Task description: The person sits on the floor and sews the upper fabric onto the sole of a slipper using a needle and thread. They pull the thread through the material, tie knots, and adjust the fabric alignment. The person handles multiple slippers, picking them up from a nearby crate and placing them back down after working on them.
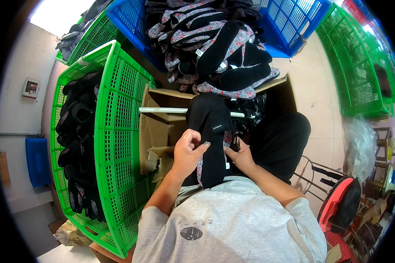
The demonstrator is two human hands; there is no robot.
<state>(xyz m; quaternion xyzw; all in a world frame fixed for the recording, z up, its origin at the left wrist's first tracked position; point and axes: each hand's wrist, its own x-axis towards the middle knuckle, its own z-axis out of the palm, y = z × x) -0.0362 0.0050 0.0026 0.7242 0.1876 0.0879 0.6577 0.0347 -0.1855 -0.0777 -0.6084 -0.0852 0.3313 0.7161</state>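
I hold a black fabric shoe upper (209, 127) with a floral-print lining up in front of my chest. My left hand (188, 151) grips its left edge with the fingers curled over it. My right hand (240, 154) pinches its right edge near a small tag. The piece hangs over a white rod (162, 110) that crosses an open cardboard box (156, 131). Beyond the box, a pile of black and floral uppers (224, 52) spills out of a blue plastic crate (289, 22).
A green plastic crate (118, 131) on my left holds several black uppers (77, 144). More green crates (360, 74) stand at the right. A clear plastic bag (360, 144) and a red-and-black stool (340, 204) lie lower right. My black-trousered knee (281, 140) sits beside the box.
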